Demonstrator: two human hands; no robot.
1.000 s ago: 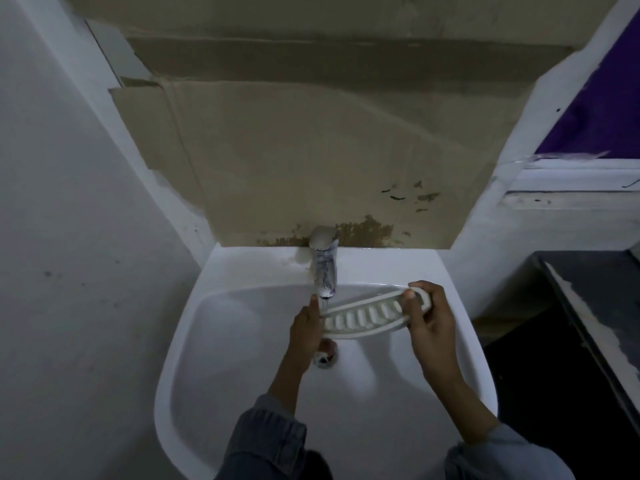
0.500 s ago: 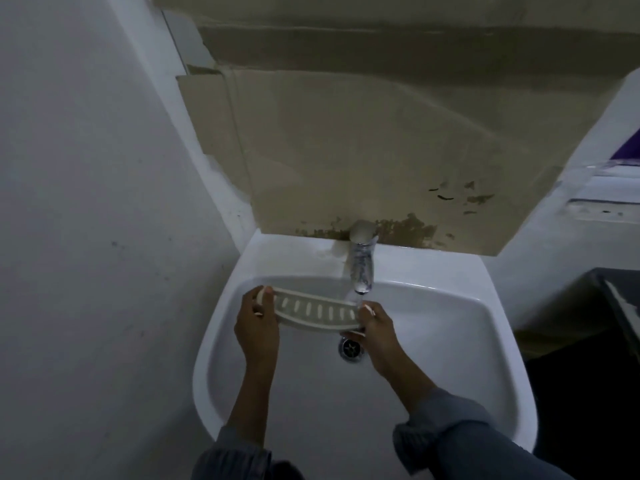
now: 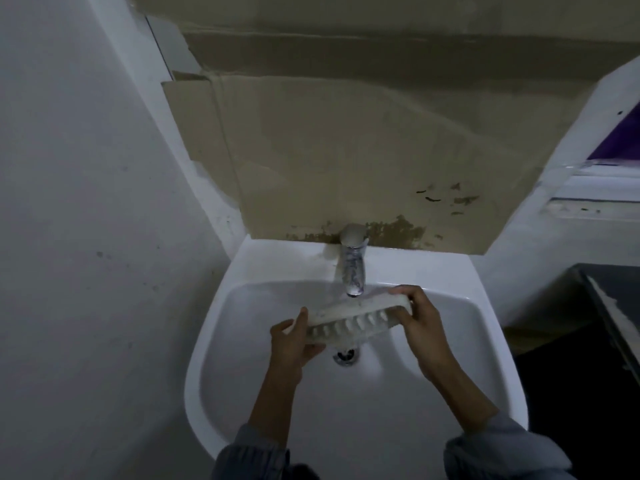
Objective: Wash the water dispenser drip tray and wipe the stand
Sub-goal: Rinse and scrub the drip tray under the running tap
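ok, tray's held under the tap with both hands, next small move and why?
Probably slide the drip tray sideways under the tap so the flow reaches its whole length. The left hand and right hand each grip one end over the sink, and the spout sits above only the tray's middle, slotted face tilted toward the camera.

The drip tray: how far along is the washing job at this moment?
Done: the drip tray is at the sink. In hand: the left hand and right hand hold its ends under the tap. Left: finishing the rinse and wiping the stand, which is not in view.
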